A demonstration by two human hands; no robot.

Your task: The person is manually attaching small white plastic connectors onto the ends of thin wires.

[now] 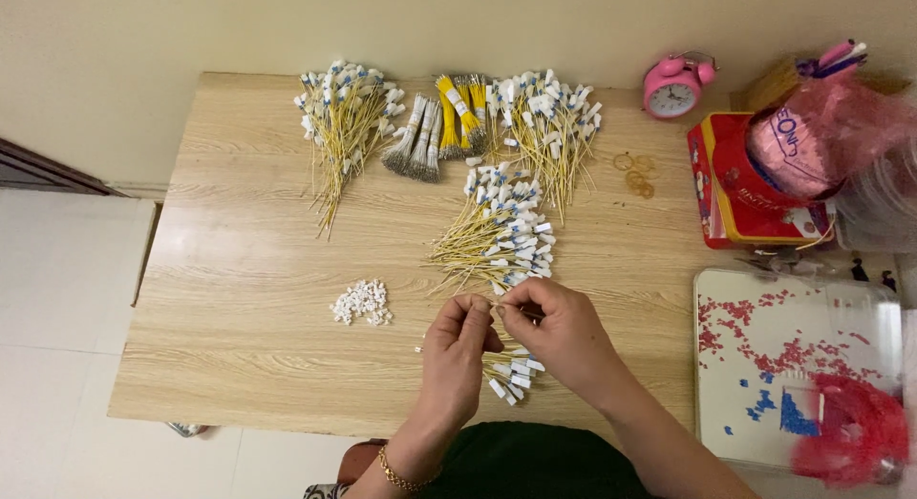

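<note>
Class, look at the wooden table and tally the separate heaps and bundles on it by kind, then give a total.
Loose heaps of yellow wires with white tags: 4
Banded yellow wire bundles: 1
Grey wire bundles: 1
Heaps of small white pieces: 1
Pink alarm clocks: 1
Total: 8

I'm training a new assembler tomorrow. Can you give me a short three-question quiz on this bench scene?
1. True or false: the pile of small white connectors lies to the right of both hands.
2. What colour is the alarm clock? A blue, B pink, C green.
3. What do the left hand and right hand pinch between them?

Key: 1 false, it lies to their left. 2 B. 3 a thin yellow wire, above a small bundle of capped wires.
</note>
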